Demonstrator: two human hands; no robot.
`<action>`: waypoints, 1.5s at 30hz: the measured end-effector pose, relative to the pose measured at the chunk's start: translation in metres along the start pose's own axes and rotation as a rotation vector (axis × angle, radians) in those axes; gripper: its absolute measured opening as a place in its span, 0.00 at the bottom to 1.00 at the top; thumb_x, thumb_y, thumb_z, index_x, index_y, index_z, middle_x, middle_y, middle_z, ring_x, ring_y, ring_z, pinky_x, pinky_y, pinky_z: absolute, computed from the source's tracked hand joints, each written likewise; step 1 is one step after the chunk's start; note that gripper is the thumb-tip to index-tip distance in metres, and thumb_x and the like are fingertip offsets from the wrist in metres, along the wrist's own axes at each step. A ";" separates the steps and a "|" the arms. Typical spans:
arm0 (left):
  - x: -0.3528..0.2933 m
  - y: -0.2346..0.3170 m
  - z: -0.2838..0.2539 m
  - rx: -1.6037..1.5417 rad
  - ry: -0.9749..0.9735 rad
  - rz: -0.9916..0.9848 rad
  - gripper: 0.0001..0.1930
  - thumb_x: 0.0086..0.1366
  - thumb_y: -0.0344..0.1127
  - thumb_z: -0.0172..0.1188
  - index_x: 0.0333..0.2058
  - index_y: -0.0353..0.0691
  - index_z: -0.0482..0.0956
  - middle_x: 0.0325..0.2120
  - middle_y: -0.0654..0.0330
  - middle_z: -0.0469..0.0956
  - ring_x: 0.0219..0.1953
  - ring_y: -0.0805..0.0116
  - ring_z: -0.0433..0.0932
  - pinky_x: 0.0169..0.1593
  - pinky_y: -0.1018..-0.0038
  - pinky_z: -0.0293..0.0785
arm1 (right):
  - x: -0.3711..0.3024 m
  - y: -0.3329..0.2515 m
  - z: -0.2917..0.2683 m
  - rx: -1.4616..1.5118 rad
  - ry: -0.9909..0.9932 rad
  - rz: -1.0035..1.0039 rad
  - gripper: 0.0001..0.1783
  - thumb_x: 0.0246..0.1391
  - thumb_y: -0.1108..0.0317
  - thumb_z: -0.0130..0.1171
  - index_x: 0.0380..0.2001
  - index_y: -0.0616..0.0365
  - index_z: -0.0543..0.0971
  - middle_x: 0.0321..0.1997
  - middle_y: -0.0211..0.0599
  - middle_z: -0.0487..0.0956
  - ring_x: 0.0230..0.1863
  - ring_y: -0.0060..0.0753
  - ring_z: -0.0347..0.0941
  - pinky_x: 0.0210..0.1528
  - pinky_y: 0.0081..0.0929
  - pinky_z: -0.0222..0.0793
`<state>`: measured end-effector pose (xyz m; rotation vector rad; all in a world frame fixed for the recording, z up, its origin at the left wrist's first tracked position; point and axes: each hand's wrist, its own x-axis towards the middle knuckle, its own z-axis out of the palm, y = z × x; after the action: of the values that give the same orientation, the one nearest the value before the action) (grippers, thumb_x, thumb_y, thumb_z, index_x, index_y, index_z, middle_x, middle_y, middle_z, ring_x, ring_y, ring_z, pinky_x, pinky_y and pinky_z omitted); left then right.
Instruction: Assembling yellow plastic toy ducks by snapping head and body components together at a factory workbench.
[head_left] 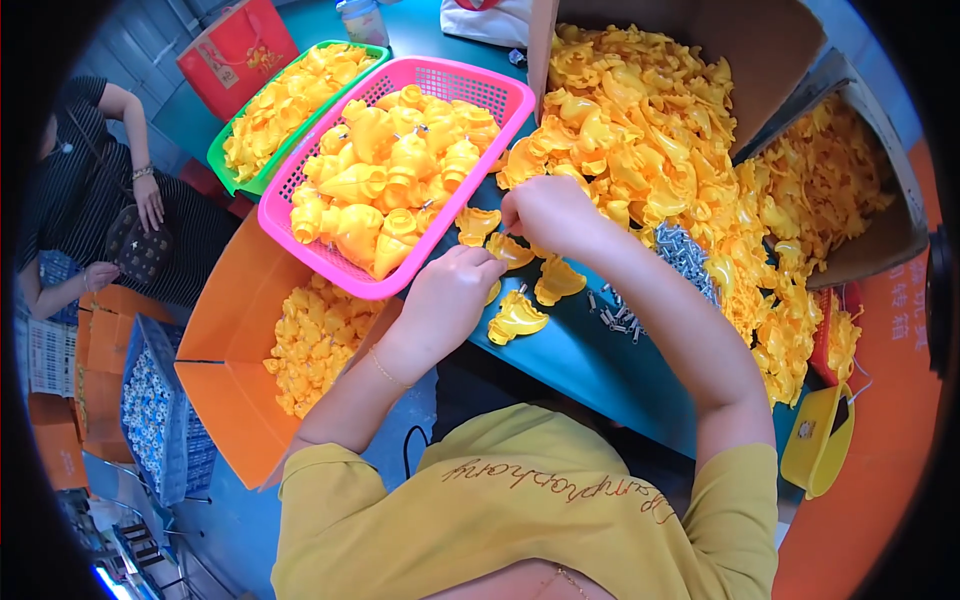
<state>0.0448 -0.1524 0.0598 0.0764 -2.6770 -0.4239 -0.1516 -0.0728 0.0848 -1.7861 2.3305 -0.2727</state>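
Over the teal table, my left hand [447, 297] is closed with its fingertips at the lower edge of a yellow plastic half shell [511, 251]. My right hand [551, 214] is closed too, its fingertips bent down by the upper edge of that shell. What either hand pinches is hidden behind the fingers. Close by lie more loose half shells: one [517, 317] with a small metal piece in it, one [558, 281] to the right, and one [478, 226] beside the basket. A bit of yellow shows beside my left fingers.
A pink basket [517, 100] of joined yellow shapes stands left of my hands, a green basket [222, 150] behind it. Half shells heap at right around a pile of small metal parts [686, 262]. An orange-lined carton [235, 345] sits lower left. Another person [130, 200] stands far left.
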 end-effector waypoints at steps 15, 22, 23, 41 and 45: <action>0.000 -0.001 0.002 -0.017 -0.002 0.009 0.05 0.60 0.31 0.66 0.35 0.39 0.87 0.32 0.58 0.85 0.37 0.58 0.83 0.41 0.64 0.81 | 0.006 0.005 -0.011 0.123 -0.154 -0.078 0.09 0.47 0.62 0.71 0.33 0.52 0.88 0.31 0.36 0.86 0.34 0.39 0.83 0.37 0.36 0.78; 0.002 0.000 0.003 -0.010 0.020 -0.010 0.05 0.58 0.30 0.68 0.34 0.39 0.86 0.32 0.57 0.84 0.37 0.56 0.83 0.41 0.64 0.81 | 0.005 0.006 -0.004 0.169 -0.104 -0.016 0.09 0.46 0.60 0.73 0.29 0.51 0.88 0.30 0.33 0.86 0.33 0.37 0.83 0.36 0.35 0.77; 0.002 0.000 0.003 -0.016 0.014 -0.009 0.05 0.58 0.30 0.68 0.34 0.39 0.86 0.32 0.57 0.84 0.37 0.56 0.83 0.41 0.64 0.81 | 0.005 0.005 -0.006 0.172 -0.107 -0.009 0.09 0.46 0.60 0.73 0.29 0.51 0.88 0.30 0.33 0.86 0.33 0.37 0.83 0.36 0.35 0.77; 0.005 -0.003 -0.007 -0.116 -0.035 0.059 0.12 0.60 0.32 0.69 0.42 0.36 0.86 0.40 0.54 0.84 0.47 0.53 0.81 0.52 0.63 0.78 | -0.059 0.009 -0.061 0.225 0.191 0.032 0.14 0.56 0.55 0.69 0.35 0.55 0.88 0.32 0.36 0.85 0.33 0.38 0.80 0.37 0.36 0.76; -0.004 0.013 -0.014 -0.128 0.016 -0.015 0.15 0.63 0.32 0.68 0.48 0.37 0.84 0.46 0.52 0.83 0.53 0.51 0.78 0.57 0.62 0.76 | -0.118 0.023 -0.072 0.196 0.307 -0.009 0.12 0.57 0.58 0.68 0.34 0.56 0.87 0.32 0.37 0.84 0.35 0.39 0.79 0.39 0.34 0.74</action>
<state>0.0549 -0.1439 0.0739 0.0610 -2.6280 -0.5957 -0.1616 0.0489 0.1529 -1.7634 2.3896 -0.7996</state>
